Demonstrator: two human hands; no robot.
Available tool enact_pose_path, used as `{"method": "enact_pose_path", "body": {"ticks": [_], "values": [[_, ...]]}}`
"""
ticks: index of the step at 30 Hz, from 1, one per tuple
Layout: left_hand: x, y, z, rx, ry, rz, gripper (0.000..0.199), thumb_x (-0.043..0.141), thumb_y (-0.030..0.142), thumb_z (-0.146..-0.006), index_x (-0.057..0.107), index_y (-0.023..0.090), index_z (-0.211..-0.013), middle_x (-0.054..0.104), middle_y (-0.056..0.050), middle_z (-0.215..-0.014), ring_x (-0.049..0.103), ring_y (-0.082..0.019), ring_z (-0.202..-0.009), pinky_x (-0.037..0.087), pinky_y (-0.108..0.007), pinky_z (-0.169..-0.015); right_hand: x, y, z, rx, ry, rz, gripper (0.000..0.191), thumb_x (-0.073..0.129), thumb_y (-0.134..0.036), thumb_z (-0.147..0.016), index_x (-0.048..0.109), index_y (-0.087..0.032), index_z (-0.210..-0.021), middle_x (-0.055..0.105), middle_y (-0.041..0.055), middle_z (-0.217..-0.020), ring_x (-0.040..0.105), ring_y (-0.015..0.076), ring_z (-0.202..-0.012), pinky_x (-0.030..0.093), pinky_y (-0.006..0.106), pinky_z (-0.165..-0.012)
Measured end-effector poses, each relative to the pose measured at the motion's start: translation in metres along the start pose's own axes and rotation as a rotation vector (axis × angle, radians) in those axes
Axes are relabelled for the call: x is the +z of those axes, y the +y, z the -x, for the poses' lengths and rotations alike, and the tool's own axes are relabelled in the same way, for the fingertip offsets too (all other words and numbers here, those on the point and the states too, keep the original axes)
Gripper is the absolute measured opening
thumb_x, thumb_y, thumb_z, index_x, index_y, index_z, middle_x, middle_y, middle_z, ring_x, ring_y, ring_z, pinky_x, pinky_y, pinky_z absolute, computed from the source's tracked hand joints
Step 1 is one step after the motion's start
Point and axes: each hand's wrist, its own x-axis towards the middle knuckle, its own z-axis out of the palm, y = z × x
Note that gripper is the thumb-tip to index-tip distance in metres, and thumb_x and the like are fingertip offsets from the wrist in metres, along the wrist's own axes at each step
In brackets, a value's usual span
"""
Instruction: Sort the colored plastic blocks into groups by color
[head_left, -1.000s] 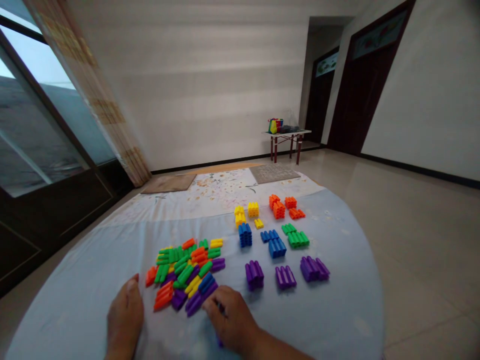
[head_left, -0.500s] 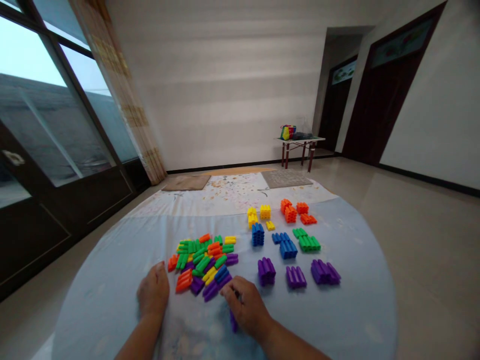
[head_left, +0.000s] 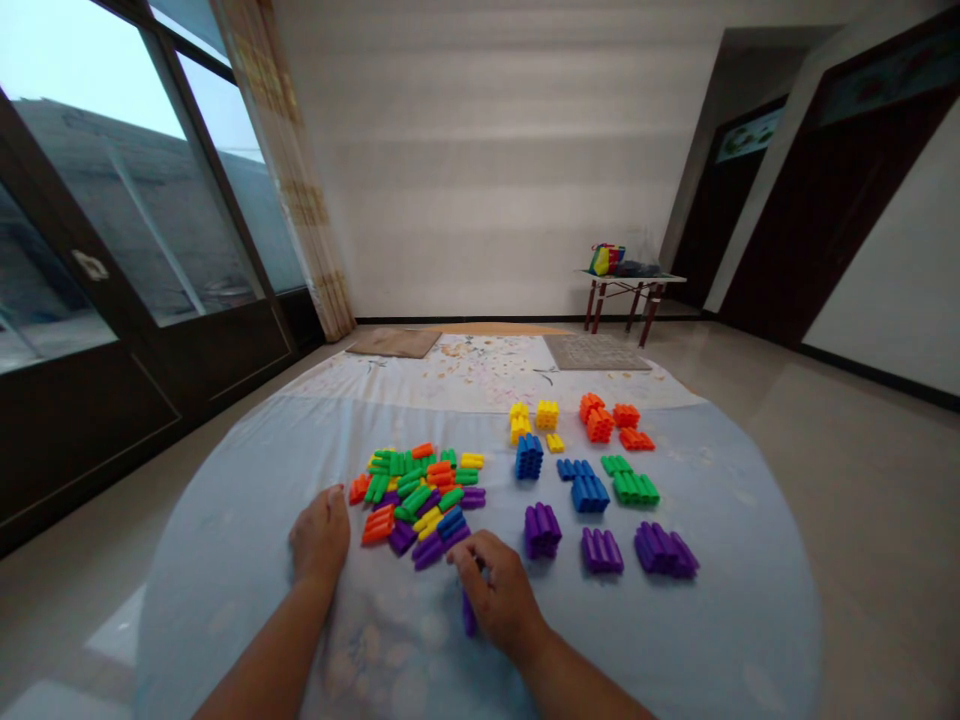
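My left hand rests on the cloth at the left edge of a mixed pile of plastic toy blocks, its fingers curled in and nothing seen in them. My right hand is at the pile's near right side, fingers bent and closed. A purple block sticks out beneath it, partly hidden by the fingers. Just beyond the right fingertips lie other purple blocks and a blue block. An orange block is near my left hand.
Right of the pile stand colour groups: yellow blocks, orange blocks, blue blocks, green blocks and purple blocks. Two mats lie at the far side of the cloth-covered table. A small table stands by the wall.
The whole view has shifted slightly as the head moved. Both hands keep nearly the same places beside the pile, and the blocks look unmoved.
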Motion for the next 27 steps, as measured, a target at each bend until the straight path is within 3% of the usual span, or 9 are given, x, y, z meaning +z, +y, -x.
{"method": "enact_pose_path", "body": {"ticks": [6,9,15,18,27], "values": [[-0.006,0.006,-0.001,0.059,-0.028,-0.022,0.050,0.022,0.040,-0.084,0.062,0.014,-0.098,0.064,-0.018,-0.105,0.056,-0.033,-0.100,0.042,-0.047,-0.087,-0.001,0.000,0.000,0.026,0.022,0.011,0.031,0.041,-0.035,-0.089,0.061,-0.016,-0.074,0.057,0.0027,-0.073,0.052,0.0123,-0.068,0.039,0.023,-0.063],[-0.007,0.012,-0.009,0.117,-0.033,-0.011,0.050,0.024,0.040,-0.083,0.061,0.012,-0.102,0.063,-0.019,-0.108,0.055,-0.033,-0.104,0.039,-0.050,-0.092,0.002,0.003,0.000,0.022,0.023,0.012,0.031,0.041,-0.035,-0.089,0.062,-0.016,-0.076,0.058,0.0026,-0.072,0.053,0.0124,-0.069,0.039,0.023,-0.064],[0.008,0.033,-0.030,0.262,-0.065,0.126,0.060,0.023,0.043,-0.083,0.050,0.006,-0.121,0.051,-0.017,-0.129,0.044,-0.023,-0.122,0.032,-0.039,-0.105,0.004,0.005,0.000,0.027,0.007,0.016,0.032,0.041,-0.036,-0.089,0.061,-0.016,-0.075,0.058,0.0027,-0.073,0.053,0.0124,-0.069,0.038,0.022,-0.064],[0.016,0.042,-0.035,0.303,-0.111,0.209,0.062,0.024,0.046,-0.082,0.049,0.005,-0.121,0.050,-0.016,-0.130,0.044,-0.021,-0.122,0.032,-0.036,-0.106,0.003,0.004,-0.001,0.036,0.000,0.019,0.034,0.040,-0.037,-0.089,0.060,-0.016,-0.072,0.058,0.0027,-0.072,0.053,0.0120,-0.068,0.038,0.022,-0.064],[0.030,0.064,-0.008,0.344,-0.184,0.394,0.052,0.030,0.048,-0.083,0.056,0.016,-0.114,0.056,-0.009,-0.123,0.048,-0.020,-0.118,0.032,-0.038,-0.106,0.002,0.003,-0.002,-0.008,0.025,0.053,0.030,0.042,-0.033,-0.089,0.062,-0.016,-0.074,0.057,0.0012,-0.070,0.051,0.0112,-0.066,0.037,0.021,-0.062]]}}
